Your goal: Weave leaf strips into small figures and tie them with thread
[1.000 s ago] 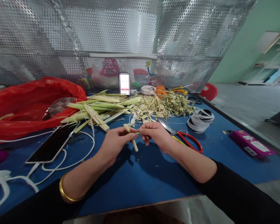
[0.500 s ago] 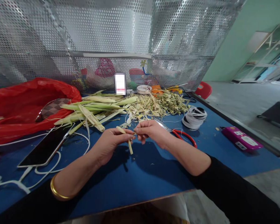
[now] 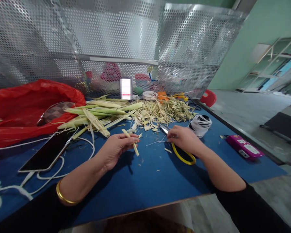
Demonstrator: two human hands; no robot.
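Note:
My left hand (image 3: 113, 147) is closed in a pinch on a short pale strip of folded leaf (image 3: 135, 149), held just above the blue table top (image 3: 147, 184). My right hand (image 3: 184, 139) lies to the right on the table, its fingers curled over a pair of scissors (image 3: 181, 156). The yellow handle loop shows below the hand and the metal blade tip pokes out toward the leaves. Behind both hands lies a heap of long green and cream leaves (image 3: 104, 113), with a pile of chopped trimmings (image 3: 167, 111) beside it.
A roll of white cord (image 3: 200, 123) sits right of the scissors and a pink case (image 3: 243, 146) farther right. At the left are a phone (image 3: 48, 150) with a white cable (image 3: 50, 173) and a red plastic bag (image 3: 26, 103). A perforated metal screen (image 3: 111, 38) closes the back.
My right hand has left the leaf strip and moved right and down onto the scissors. My left hand keeps the strip in much the same place. A few scraps now lie on the table.

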